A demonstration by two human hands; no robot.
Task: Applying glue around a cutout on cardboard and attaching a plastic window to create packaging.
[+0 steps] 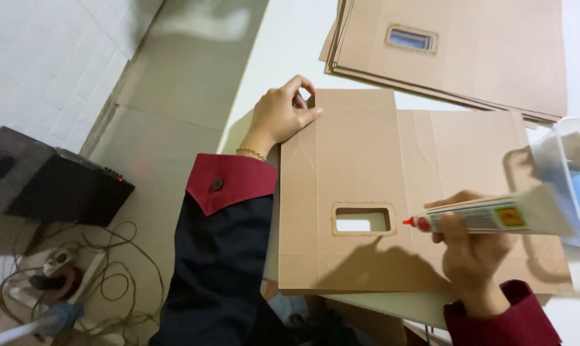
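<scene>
A: Here we see a flattened brown paper bag (392,192) lying on the white table (283,51), with a rectangular window (362,220) cut through it. What holds it?

B: Our left hand (280,115) pinches the bag's top left corner, thumb and forefinger closed on the edge. Our right hand (472,253) wraps its fingers around a white glue tube (495,216), its red nozzle just right of the window.

A: How far along do we judge the gluing?

B: A rough, glistening line appears to ring the whole opening, so we judge the bead laid; no film covers the hole yet.

A: And the materials?

B: Matte creased kraft paper, smooth plastic tube. A stack of similar bags (456,51) lies beyond, and a translucent tub (568,179) sits at the right.
</scene>
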